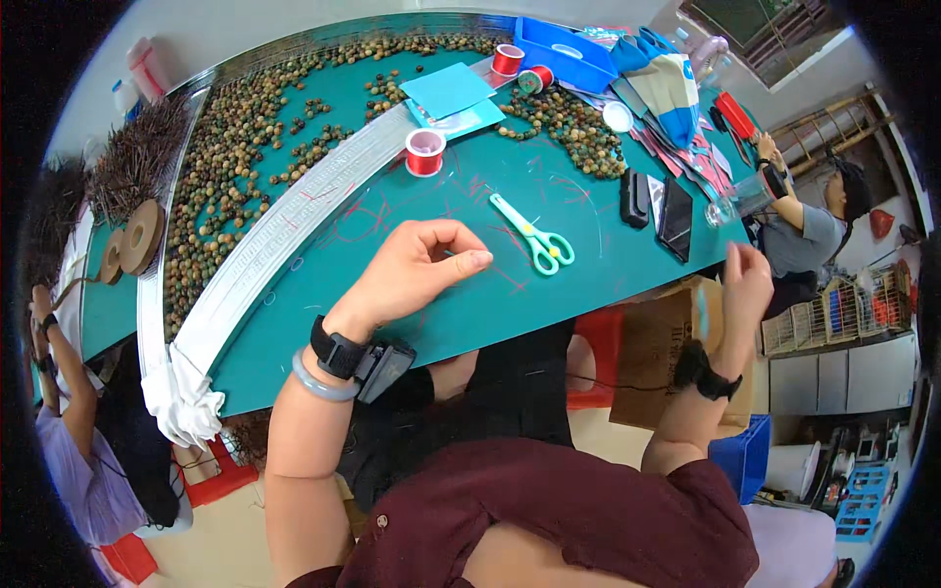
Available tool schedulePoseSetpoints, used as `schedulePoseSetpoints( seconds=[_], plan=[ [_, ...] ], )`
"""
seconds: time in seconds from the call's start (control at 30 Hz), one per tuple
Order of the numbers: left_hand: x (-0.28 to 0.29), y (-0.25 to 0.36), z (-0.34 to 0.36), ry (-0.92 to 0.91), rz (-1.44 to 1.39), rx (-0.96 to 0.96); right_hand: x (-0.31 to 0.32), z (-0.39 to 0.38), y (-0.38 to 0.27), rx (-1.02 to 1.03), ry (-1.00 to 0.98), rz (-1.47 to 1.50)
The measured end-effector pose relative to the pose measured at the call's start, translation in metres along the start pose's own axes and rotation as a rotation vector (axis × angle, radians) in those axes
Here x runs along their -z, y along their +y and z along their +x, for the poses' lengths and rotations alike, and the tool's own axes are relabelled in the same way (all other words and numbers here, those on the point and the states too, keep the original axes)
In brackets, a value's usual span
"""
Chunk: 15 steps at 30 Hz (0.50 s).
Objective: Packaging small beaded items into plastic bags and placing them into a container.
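Observation:
My left hand [417, 269] is held above the green table mat [461, 323], fingers curled in and thumb against the index finger. Anything between them is too small to make out. Raised past the table's right edge, my right hand [747, 282] has its fingertips pressed together, and what they hold, if anything, does not show. Green-handled scissors [534, 235] lie shut on the mat, beyond and right of my left hand. A spool of red thread [424, 153] stands farther back. Loose red thread scraps are scattered over the mat.
Brown and green beads [221, 186] fill the left and back, beside a long white strip [294, 220]. A blue tray [564, 57], a black phone [674, 220] and a glass jar [740, 201] lie to the right. A co-worker [823, 216] sits there; another person's arm [64, 353] is far left.

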<state>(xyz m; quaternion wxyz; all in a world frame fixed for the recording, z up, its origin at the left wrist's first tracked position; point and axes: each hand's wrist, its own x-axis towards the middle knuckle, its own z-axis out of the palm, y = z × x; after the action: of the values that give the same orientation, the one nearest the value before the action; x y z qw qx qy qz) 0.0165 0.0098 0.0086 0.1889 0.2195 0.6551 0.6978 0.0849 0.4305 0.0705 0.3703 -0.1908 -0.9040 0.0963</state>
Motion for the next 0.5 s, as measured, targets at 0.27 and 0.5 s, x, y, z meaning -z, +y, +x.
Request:
schedulePoseSetpoints(
  seconds=[0.27, 0.5],
  plan=[
    [0.006, -0.003, 0.003, 0.048, -0.004, -0.005, -0.141, 0.034, -0.187, 0.898, -0.399, 0.494],
    [0.01, -0.001, 0.004, 0.088, -0.029, 0.001, -0.238, 0.041, -0.299, 0.83, -0.586, 0.319]
  ],
)
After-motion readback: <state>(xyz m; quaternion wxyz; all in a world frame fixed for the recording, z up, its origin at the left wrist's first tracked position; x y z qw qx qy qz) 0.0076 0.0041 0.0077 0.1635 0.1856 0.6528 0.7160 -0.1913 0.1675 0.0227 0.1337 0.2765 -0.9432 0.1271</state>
